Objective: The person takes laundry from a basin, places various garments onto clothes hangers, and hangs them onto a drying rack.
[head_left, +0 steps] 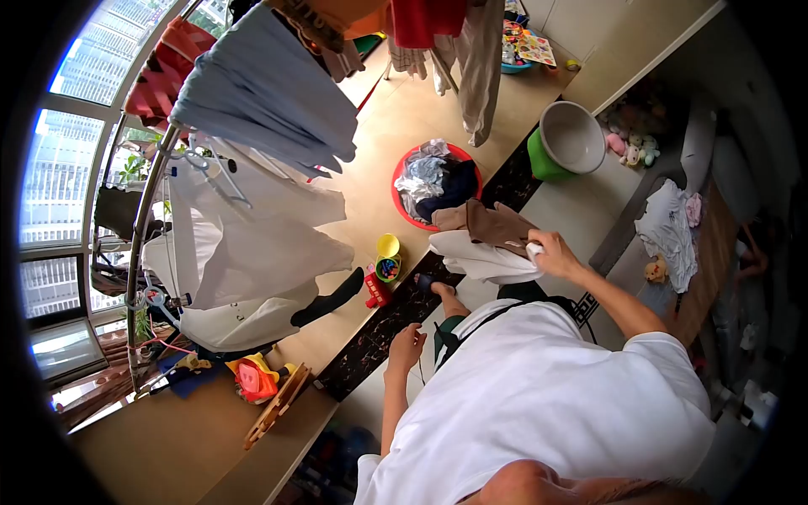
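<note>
Holding, right hand (551, 252): fingers closed on the bunched edge of the brown garment (497, 225) and white garment (484, 257).
Left hand (406, 347): nothing visible in it; fingers loosely curled, well apart from both garments.
Garments: stretch out to the left of the right hand, brown beyond white, above the dark floor strip (362, 358). Brown one overlaps the near rim of the red basin in view; contact, can't tell.
Red basin (480, 178): on the tan floor, heaped with grey, pale blue and dark blue clothes.
Slippered foot (440, 289): at the dark strip, between the left hand and the white garment.
Toys: yellow bowl (388, 245) just beside a green container (389, 269) of small coloured pieces; red toy (376, 289) near them.
Green bucket (547, 164): far right of the red basin, pale grey tub (572, 137) at its top.
Drying rack (137, 252): left side, curved rail; light blue cloth (269, 93) and white clothes (252, 210) hanging.
Right edge: pale patterned garment (669, 231), soft toys (631, 147) farther up.
Window (63, 177): far left, buildings outside.
</note>
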The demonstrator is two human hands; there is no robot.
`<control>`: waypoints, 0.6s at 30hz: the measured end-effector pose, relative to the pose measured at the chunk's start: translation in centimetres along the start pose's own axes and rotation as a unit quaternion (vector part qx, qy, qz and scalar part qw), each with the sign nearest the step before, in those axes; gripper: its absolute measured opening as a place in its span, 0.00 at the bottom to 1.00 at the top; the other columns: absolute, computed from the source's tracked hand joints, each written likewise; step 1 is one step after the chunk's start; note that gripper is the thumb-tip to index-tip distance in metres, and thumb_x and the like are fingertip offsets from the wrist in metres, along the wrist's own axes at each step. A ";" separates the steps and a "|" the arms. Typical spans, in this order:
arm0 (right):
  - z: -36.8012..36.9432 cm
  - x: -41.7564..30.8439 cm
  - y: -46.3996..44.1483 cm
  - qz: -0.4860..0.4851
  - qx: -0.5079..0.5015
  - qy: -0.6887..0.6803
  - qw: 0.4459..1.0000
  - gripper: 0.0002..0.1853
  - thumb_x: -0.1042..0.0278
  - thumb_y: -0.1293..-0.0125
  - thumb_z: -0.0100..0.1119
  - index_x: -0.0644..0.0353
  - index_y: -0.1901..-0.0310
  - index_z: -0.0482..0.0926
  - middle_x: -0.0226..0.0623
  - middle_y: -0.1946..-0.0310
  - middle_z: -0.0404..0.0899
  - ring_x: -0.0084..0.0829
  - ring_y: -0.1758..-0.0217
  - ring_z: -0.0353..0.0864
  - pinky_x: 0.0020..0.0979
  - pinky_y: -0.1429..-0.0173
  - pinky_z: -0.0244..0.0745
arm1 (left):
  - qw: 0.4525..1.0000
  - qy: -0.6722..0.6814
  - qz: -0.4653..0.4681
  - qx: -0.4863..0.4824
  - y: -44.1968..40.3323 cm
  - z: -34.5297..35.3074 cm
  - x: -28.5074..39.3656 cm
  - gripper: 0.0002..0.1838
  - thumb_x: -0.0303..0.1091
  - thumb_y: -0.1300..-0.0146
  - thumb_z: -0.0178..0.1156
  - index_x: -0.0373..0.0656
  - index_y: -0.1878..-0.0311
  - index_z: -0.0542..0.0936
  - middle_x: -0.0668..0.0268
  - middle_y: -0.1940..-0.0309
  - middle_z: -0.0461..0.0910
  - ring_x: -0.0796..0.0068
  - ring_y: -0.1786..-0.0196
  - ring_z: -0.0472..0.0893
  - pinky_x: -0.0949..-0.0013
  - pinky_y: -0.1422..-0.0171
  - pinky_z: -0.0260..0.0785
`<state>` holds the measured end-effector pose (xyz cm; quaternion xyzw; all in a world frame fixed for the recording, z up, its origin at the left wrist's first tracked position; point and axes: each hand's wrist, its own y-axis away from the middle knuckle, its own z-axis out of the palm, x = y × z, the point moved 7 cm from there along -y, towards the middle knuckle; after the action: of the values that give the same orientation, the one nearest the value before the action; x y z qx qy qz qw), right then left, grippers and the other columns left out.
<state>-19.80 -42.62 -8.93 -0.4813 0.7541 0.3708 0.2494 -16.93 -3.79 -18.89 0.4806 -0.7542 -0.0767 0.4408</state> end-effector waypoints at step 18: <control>-41.7 37.8 29.7 0.589 -0.010 0.514 0.624 0.25 0.70 0.39 0.60 0.58 0.38 0.70 0.45 0.37 0.71 0.47 0.34 0.70 0.52 0.34 0.64 | 0.846 0.432 -0.312 -0.016 1.9 23.7 -6.5 0.15 0.37 0.32 0.56 0.39 0.47 0.76 0.63 0.64 0.83 0.74 0.65 0.83 0.74 0.66 0.73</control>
<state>-63.28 -88.59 -2.13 -0.0486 0.8784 0.1382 -0.4549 -34.69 -4.94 -35.88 0.6683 -0.2963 -0.0068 0.6823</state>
